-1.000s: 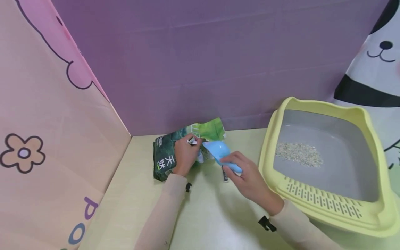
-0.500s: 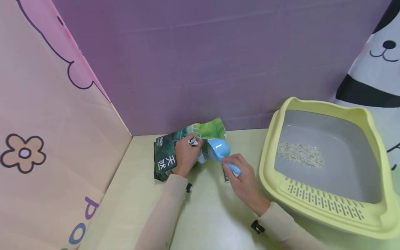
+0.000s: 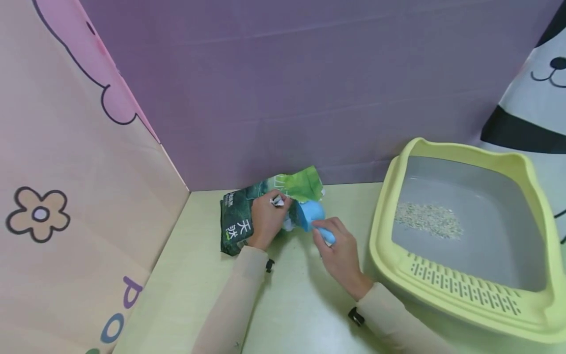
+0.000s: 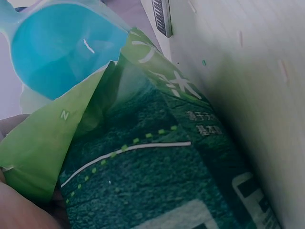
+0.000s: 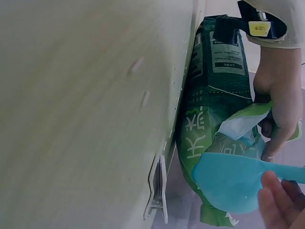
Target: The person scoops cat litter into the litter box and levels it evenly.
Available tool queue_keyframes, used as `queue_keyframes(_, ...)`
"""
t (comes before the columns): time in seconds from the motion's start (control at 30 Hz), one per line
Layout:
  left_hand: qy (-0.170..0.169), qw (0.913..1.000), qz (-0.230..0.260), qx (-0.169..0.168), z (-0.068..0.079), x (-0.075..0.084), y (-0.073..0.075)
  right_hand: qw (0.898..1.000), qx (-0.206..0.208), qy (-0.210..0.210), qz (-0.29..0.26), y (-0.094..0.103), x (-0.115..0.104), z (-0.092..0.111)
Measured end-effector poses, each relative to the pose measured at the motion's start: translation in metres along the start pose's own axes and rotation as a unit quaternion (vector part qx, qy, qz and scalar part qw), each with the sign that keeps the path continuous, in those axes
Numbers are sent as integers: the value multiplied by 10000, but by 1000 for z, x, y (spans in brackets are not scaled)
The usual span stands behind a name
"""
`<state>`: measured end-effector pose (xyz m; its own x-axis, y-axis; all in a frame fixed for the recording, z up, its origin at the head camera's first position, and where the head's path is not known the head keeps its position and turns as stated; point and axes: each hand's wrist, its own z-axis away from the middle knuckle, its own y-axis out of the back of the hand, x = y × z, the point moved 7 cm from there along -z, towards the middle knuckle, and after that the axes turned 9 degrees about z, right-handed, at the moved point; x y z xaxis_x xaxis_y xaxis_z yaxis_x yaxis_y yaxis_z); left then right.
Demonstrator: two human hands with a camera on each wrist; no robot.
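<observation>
Basically, you had both hands busy around the green bag (image 3: pixel 234 219), which was lying on its side on the pale tabletop (image 3: pixel 208 295), up near the purple backdrop (image 3: pixel 283 98). Your left hand (image 3: pixel 268 220) was gripping the bag by its torn end, fingers curled on the packaging, with a crumpled whitish bit (image 3: pixel 277 200) showing by the fingertips. Your right hand (image 3: pixel 341 253) was grasping the blue scoop (image 3: pixel 314 211) by its handle, and the bowl sat right at the bag's mouth; couldn't tell whether it actually touched the plastic. From the left wrist you could see one thin pale sliver (image 4: pixel 89 46) against the blue of the bowl. A small clip-like thing (image 5: pixel 158 191) was on the table near the bag's ripped end. Off to your right was the yellow-rimmed litter tray (image 3: pixel 381 226), well apart from the bag, with a patch of pale granules (image 3: pixel 429 220) on the left part of its grey floor. Oh, and the left wall had a flower print (image 3: pixel 40 214), with a panda print (image 3: pixel 526 123) behind the tray.
</observation>
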<state>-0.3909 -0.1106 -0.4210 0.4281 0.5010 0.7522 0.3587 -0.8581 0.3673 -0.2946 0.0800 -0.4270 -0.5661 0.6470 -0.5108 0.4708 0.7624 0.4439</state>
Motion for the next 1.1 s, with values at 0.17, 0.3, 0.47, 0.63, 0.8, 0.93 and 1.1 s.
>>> queue_keyframes(0.17, 36, 10000, 38, -74, 0, 1, -1, 9977, 57, 129, 666, -3, -2, -3)
queue_keyframes(0.3, 6, 9999, 98, -114, 0, 1, -1, 9980, 0, 128, 614, -5, -3, -6)
queue_keyframes(0.47, -58, 9999, 73, -124, 1, 1, -1, 9982, -347, -426, 256, -11, 6, -9)
queue_keyframes(0.63, -146, 9998, 70, -113, 1, 2, -1, 9954, -445, -848, -4, -12, 12, -11)
queue_keyframes(0.8, -127, 9998, 81, -100, 1, 2, -1, 9849, -728, -1521, -399, -16, 19, -10)
queue_keyframes(0.93, -72, 9999, 41, -130, 2, 1, -1, 9746, -909, -1912, -731, -18, 23, -7)
queue_keyframes(1.1, -87, 9998, 61, -169, 2, 2, -2, 9641, -978, -2267, -974, -22, 28, -4)
